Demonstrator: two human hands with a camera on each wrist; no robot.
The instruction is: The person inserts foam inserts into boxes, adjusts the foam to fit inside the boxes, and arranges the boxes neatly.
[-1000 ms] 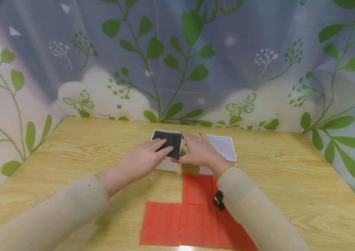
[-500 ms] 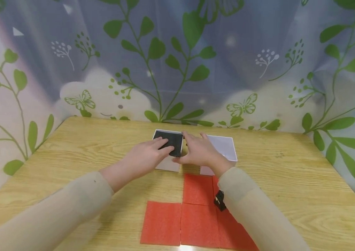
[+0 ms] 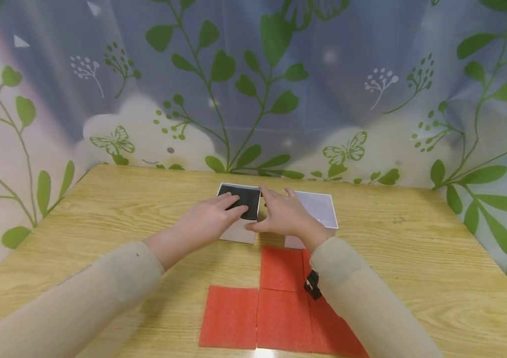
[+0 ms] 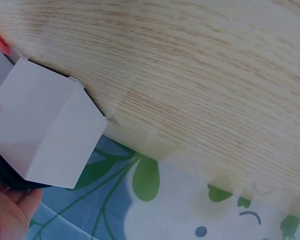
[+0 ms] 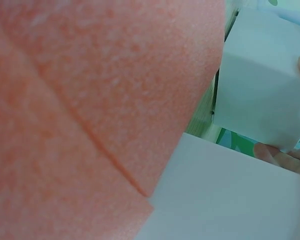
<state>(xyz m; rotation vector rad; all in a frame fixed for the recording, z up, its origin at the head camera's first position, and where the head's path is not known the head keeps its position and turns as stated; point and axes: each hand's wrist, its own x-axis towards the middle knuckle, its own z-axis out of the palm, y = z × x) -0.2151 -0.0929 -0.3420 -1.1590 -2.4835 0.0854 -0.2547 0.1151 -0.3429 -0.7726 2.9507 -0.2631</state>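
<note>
Leaf-printed fabric is hung behind the wooden worktop. On it, beyond red squares, a white box is clamped by the right grip; its black insert is touched by the left grip, fingers extended.

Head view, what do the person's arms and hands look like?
The left hand and right hand are bare. The left sleeve and right sleeve are beige; a small dark speck marks the left one. A black object shows beside the right sleeve.
</note>
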